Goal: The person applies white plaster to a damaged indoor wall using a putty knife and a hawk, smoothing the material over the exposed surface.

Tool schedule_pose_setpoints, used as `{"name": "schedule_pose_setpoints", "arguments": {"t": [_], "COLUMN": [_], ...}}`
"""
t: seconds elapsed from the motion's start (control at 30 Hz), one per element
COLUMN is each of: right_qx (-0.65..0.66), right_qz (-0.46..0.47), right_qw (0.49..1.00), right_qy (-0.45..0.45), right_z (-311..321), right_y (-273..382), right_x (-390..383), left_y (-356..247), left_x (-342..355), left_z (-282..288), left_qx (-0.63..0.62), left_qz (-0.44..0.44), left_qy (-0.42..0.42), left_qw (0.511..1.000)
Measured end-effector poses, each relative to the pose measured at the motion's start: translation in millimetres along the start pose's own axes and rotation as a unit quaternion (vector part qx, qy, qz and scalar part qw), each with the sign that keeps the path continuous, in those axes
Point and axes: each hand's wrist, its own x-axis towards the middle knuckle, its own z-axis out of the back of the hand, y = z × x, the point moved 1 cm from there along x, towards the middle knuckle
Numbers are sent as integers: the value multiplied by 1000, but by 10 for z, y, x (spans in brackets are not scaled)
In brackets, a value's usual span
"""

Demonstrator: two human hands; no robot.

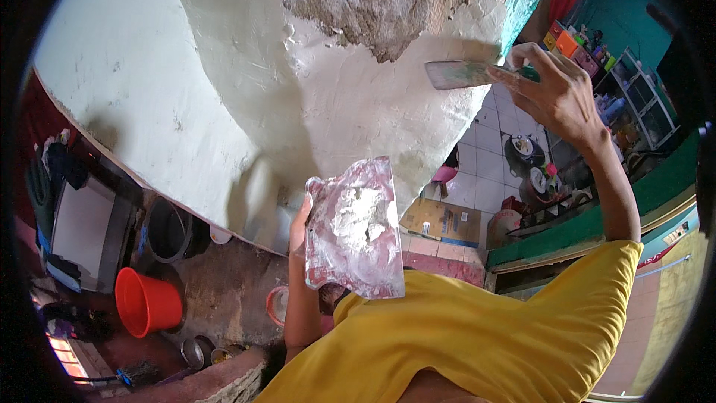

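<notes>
My right hand (553,91), raised at the right, is closed round the green handle of a putty knife (461,75). Its wide blade lies against or just in front of the wall (365,97), near the wall's right edge; I cannot tell whether it touches. The wall is coated with smooth pale plaster, and a rough brown bare patch (388,0) shows at the top. My left hand (300,227) holds up a plaster-smeared board (388,257) by its left side. A heap of white putty (359,216) sits on the board. Most of the left fingers are hidden behind it.
An orange-red bucket (148,302) and a black tub (170,230) stand on the floor at lower left. To the right, beyond the wall's edge, are a cardboard sheet (441,222), pots (524,148) on white tiles, a green ledge (597,209) and a metal rack (645,97).
</notes>
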Motion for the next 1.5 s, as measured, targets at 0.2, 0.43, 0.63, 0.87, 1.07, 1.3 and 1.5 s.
{"name": "schedule_pose_setpoints", "arguments": {"t": [0.2,0.43,0.63,0.87,1.07,1.3,1.5], "right_qx": [-63,33,-29,-66,-32,-15,74], "right_qz": [-48,7,6,-27,7,-95,-59], "right_qw": [996,999,998,991,998,973,982], "right_qy": [-31,-13,-57,-112,-61,-210,-162], "right_z": [552,293,308,602,342,283,-208], "right_y": [-267,24,-237,-322,-140,-526,190], "right_x": [-131,50,135,0,165,-403,-364], "left_y": [24,6,-21,-9,-16,47,16], "left_x": [-48,1,-20,-4,30,-42,-23], "left_z": [-66,-83,-155,-73,-130,-349,-322], "left_qx": [-39,1,13,9,-21,22,46], "left_qz": [-8,8,-1,13,20,-6,11], "left_qy": [36,26,26,0,76,-63,-76], "left_qw": [999,1000,1000,1000,997,998,996]}}
